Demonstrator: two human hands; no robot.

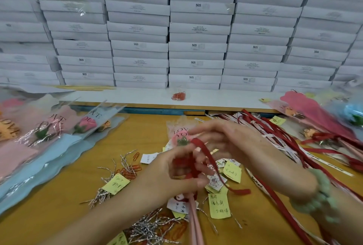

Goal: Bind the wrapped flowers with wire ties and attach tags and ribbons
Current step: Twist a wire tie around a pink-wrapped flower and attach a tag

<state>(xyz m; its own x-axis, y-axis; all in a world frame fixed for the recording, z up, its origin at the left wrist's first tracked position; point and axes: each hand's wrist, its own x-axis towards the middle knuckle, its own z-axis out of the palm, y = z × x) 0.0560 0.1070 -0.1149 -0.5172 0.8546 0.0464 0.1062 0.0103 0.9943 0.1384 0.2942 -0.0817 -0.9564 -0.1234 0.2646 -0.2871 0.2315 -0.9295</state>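
A wrapped pink flower (pixel 181 135) with a pink stem (pixel 194 219) lies at the middle of the yellow table (pixel 64 195). My left hand (pixel 176 170) grips the wrapper's neck, where a red ribbon (pixel 204 152) loops around it. My right hand (pixel 231 142) holds the ribbon's upper part with curled fingers; motion blur hides the exact pinch. The ribbon's loose end (pixel 241 191) trails to the right over yellow tags (pixel 219 206). Silver wire ties (pixel 149 229) lie in a heap near the front edge.
Wrapped flowers (pixel 49 127) lie in a row on the left, and more (pixel 322 119) are at the right. Red and white ribbons (pixel 279 140) spread across the right side. Orange paper clips (pixel 127 172), another yellow tag (pixel 115 184) and stacked white boxes (pixel 196 28) behind.
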